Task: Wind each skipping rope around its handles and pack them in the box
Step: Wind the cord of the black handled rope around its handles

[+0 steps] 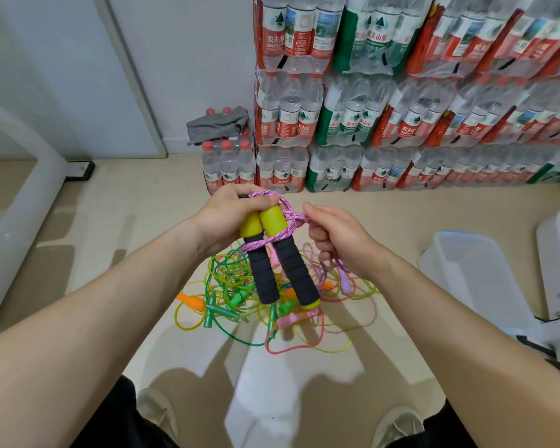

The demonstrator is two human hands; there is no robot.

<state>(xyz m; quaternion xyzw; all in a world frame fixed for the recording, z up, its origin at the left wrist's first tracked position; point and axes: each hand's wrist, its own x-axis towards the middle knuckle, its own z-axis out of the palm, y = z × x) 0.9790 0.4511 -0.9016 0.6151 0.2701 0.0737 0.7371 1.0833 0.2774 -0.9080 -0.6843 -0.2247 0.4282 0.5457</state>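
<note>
Left hand point(230, 215) grips both stiff handles point(296, 273); right hand point(333, 234) apparently pinches the limp, light rope point(291, 214) at their two o'clock

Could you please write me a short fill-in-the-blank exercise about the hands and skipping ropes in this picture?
1. The left hand grips two yellow plastic handles whose foam sleeves are ____.
2. The right hand holds the braided rope, whose colour is ____.
3. The tangled pile of thin plastic ropes lies on the ____.
4. The clear plastic box sits on the person's ____ side.

Missing words: black; pink; floor; right.
</note>
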